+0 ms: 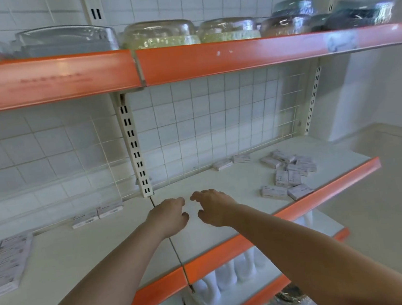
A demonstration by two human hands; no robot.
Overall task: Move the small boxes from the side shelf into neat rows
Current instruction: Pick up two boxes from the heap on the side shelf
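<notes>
White wire-grid backing and orange-edged shelves (326, 195) fill our view. We hold both hands out over the bare middle of the shelf, close together but apart: our left hand (169, 215) and our right hand (214, 207) have loosely curled fingers and grip nothing. Scattered small boxes (287, 176) lie in a loose heap to the right, well apart from our hands. Rows of boxes (3, 262) sit neatly at far left, and two boxes (97, 214) rest by the back grid. Glass bowls (160, 34) line the upper shelf.

Loose boxes (289, 174) lie right, rowed boxes (2, 263) left, on shelf (81, 255).
</notes>
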